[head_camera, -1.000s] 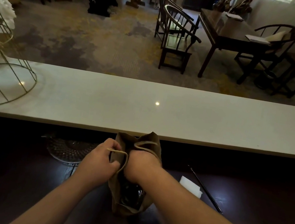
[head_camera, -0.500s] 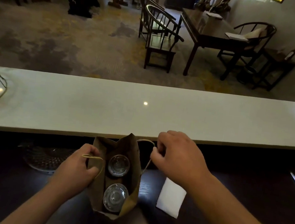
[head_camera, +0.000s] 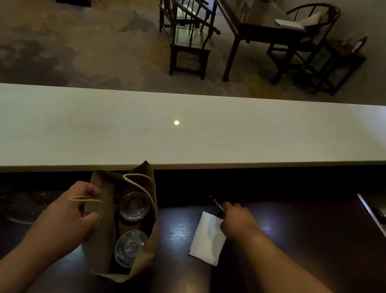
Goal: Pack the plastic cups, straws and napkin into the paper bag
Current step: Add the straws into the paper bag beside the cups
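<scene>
Works at a dark surface [head_camera: 296, 248] under a pale counter ledge [head_camera: 187, 140] running across 12 o'clock. Holds the paper bag [head_camera: 99, 240], open-mouthed at 6 o'clock, with the left hand [head_camera: 70, 218] clamped on its left wall and cord handle. Leaves the napkin [head_camera: 207, 241] flat outside, just beside the bag at 3 o'clock. Shows the plastic cups [head_camera: 134, 205] upright inside, one behind the other. Reaches the right hand [head_camera: 238, 221] to the near end of the straws [head_camera: 215, 201] (thin, dark, half lost in shadow); cannot tell whether it has closed on them. Could easily fumble and roll them away in this gloom, drag the napkin's corner along, or jam the straws against the cup lids on entry.
</scene>
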